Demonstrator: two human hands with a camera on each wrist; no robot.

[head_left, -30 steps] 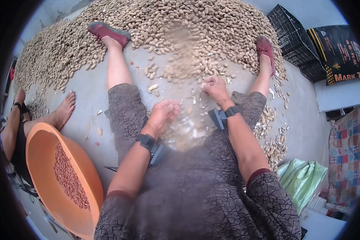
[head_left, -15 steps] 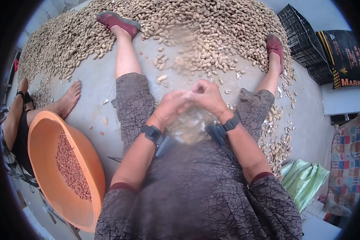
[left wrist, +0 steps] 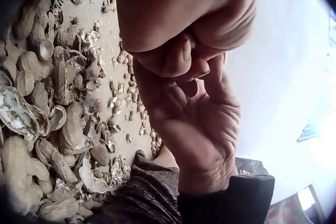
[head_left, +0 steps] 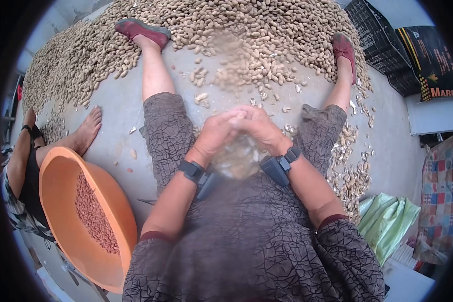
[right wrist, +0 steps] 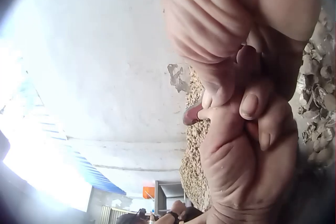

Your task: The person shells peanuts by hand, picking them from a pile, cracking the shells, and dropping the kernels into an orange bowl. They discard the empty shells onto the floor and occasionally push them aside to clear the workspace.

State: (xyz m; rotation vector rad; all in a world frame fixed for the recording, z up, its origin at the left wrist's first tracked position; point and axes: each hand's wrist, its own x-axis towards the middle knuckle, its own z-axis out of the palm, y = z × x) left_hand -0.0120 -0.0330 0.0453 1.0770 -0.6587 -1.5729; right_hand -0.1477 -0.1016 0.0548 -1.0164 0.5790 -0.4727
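Both hands meet in front of the lap, over a blurred heap of peanut shells [head_left: 239,161] between the thighs. My left hand [head_left: 211,135] and right hand [head_left: 262,129] touch at the fingers, which are curled inward in both wrist views. Whatever lies between the fingertips is hidden, so I cannot tell what they hold. Close below the hands, the left wrist view shows split shells [left wrist: 86,171] and whole peanuts [left wrist: 21,166]. A broad pile of unshelled peanuts [head_left: 267,30] spreads beyond the feet.
An orange basin [head_left: 53,196] with reddish shelled kernels [head_left: 95,216] stands at the left, beside another person's bare foot [head_left: 88,128]. Loose shells [head_left: 350,181] lie by the right thigh. At the right are a black crate [head_left: 377,45], a black printed sack [head_left: 433,60] and a green sack [head_left: 387,221].
The hands were apart a second ago and came together by half a second ago. They remain joined now, with the fingers shifted slightly. The head view has swung a little.
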